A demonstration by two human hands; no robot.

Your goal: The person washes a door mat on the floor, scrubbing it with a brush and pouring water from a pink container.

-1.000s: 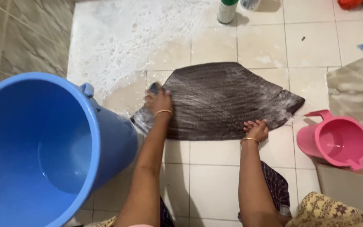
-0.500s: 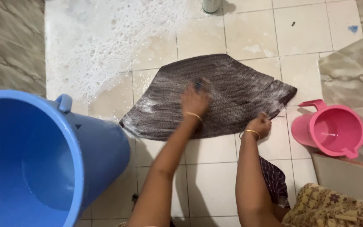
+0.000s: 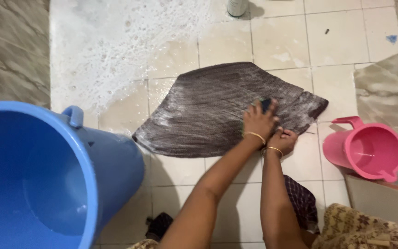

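Two containers: blue bucket (image 3: 47, 180) at left with a little water at the bottom, pink jug (image 3: 367, 150) at right, wet inside. Dark brown cloth (image 3: 217, 110) lies flat on the tiled floor (image 3: 282, 41), streaked with suds. Left hand (image 3: 260, 121) closed around a brush (image 3: 265, 104) on the cloth; right hand (image 3: 282, 140) pinches the cloth's near edge.
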